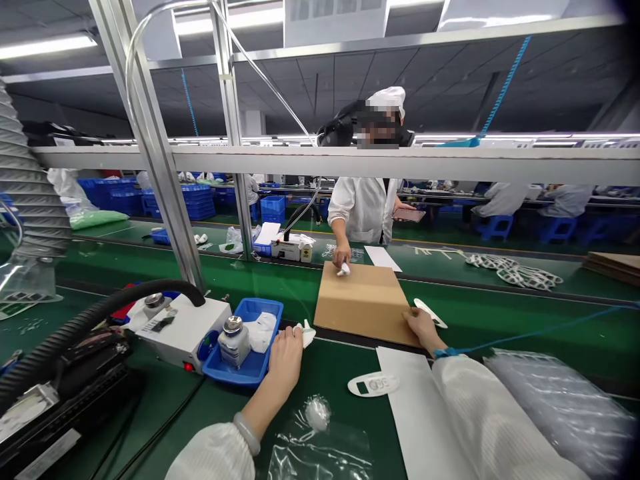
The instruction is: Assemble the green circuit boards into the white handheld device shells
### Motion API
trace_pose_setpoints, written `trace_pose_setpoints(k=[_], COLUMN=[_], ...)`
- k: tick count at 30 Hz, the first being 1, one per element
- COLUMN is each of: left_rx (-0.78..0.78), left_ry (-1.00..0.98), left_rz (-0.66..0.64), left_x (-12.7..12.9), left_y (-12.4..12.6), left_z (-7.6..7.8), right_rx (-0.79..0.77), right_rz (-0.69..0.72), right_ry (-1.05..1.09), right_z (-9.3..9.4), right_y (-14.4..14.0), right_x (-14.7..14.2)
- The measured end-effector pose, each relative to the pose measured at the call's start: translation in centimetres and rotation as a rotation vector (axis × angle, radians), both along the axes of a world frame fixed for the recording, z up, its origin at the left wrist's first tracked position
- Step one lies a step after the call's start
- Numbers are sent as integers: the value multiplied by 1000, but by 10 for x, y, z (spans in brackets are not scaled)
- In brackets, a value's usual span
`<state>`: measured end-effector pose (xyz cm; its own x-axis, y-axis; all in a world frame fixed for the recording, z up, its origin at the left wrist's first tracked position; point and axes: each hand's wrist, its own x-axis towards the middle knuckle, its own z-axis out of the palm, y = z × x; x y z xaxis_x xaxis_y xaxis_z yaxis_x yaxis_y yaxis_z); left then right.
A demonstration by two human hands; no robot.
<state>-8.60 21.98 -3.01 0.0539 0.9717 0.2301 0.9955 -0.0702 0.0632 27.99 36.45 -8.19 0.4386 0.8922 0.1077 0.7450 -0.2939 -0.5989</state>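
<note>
In the head view my left hand (pixel 286 357) is closed on a crumpled white wipe (pixel 307 335), beside the right rim of a blue tray (pixel 260 373). That tray holds a dispenser bottle with a metal top (pixel 233 343) and more white wipes (pixel 261 331). My right hand (pixel 421 325) grips the near right corner of a flat brown cardboard sheet (pixel 360 303). Just beyond it lies a white oval plastic cover (pixel 430 312). Another similar white cover with a dark window (pixel 373 385) rests nearer me, overlapping a white paper sheet (pixel 423 413).
Across the bench a co-worker's hand (pixel 342 255) presses a white wipe onto the cardboard's far side. A white device box (pixel 185 327) with a black hose stands at left. Clear plastic bags (pixel 320 453) lie in front; a bubble-wrap stack (pixel 560 407) is at right. A blue cord runs from my right wrist.
</note>
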Motion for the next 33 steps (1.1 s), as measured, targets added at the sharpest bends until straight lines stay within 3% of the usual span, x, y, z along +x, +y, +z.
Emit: trace_pose_setpoints(k=[7, 10, 19, 33], left_rx=[-9, -6, 54, 153], left_ry=[42, 38, -62, -242], left_rz=[-44, -49, -138, -196], left_x=[-10, -11, -14, -39], left_y=[-19, -23, -34, -79], left_z=[-9, -11, -10, 5], right_rx=[4, 0, -90, -143], right_rz=[117, 127, 73, 256], right_ry=[109, 131, 100, -242], right_z=[-14, -14, -15, -1], right_y=[11, 16, 27, 24], right_x=[-74, -93, -96, -98])
